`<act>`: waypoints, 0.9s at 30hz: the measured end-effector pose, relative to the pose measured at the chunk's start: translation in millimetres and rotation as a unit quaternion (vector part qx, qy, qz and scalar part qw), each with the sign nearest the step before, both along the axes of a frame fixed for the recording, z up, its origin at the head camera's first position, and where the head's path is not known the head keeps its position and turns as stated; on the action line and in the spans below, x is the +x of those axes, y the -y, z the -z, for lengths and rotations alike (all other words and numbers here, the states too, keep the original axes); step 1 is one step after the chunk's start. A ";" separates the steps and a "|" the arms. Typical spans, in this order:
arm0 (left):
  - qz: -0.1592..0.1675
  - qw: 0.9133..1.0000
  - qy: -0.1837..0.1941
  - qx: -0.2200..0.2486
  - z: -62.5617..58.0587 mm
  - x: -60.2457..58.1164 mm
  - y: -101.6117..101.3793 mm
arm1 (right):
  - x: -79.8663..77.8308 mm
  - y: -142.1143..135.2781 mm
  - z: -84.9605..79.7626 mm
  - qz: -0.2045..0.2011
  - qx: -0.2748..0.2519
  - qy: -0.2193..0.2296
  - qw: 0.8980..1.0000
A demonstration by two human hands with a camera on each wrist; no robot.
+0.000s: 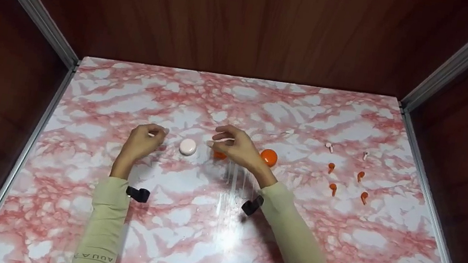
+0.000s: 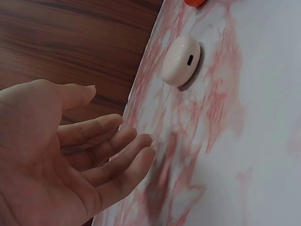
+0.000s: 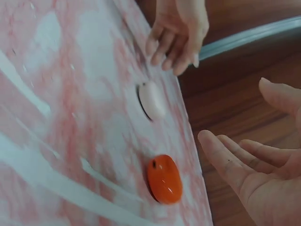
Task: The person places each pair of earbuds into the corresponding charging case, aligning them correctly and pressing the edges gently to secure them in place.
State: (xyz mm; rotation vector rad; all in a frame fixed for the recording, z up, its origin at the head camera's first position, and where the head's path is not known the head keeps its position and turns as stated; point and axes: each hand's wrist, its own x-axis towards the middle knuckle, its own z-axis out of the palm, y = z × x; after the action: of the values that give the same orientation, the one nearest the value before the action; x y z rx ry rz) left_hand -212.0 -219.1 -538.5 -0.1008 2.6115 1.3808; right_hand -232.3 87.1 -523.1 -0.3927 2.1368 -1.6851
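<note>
A white earbud case (image 1: 188, 147) lies closed on the marbled table between the two hands. Its charging port shows in the left wrist view, on the case (image 2: 181, 61). My left hand (image 1: 144, 142) hovers left of it, fingers loosely bent, holding nothing. Over an orange earbud case (image 1: 220, 154) hangs my right hand (image 1: 238, 148), which covers most of it in the head view. The right wrist view shows this orange case (image 3: 164, 179) apart from the empty right hand (image 3: 263, 174). Another orange earbud case (image 1: 268, 157) sits just right of the right hand.
On the right side lie several loose earbuds: white ones, such as this earbud (image 1: 329, 147), and orange ones, such as this earbud (image 1: 333, 189). Dark wooden panels (image 1: 250, 22) with metal edge rails (image 1: 432, 189) enclose the table (image 1: 180, 244) at the back and sides.
</note>
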 end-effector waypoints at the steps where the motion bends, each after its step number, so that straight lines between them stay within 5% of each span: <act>1: -0.001 1.000 0.004 0.008 0.9 0.1 -0.8 | 1.0 2.8 1.8 0.001 -0.011 0.014 1.000; 11: -0.002 0.998 0.025 0.057 11.2 3.4 -11.2 | 11.8 30.9 19.5 0.046 -0.061 0.087 0.993; 22: -0.021 0.994 0.051 0.091 16.5 0.4 -24.0 | 13.6 57.4 35.7 0.067 -0.012 0.074 0.995; 27: -0.024 0.994 0.058 0.094 17.6 -0.2 -28.0 | 12.4 64.3 37.2 0.079 -0.011 0.101 0.992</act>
State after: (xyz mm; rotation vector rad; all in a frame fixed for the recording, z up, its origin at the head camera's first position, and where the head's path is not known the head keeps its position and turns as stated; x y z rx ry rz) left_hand -212.2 -191.0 -556.1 -0.2108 2.3871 1.5785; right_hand -219.9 22.8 -560.3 -0.0558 2.0471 -1.7512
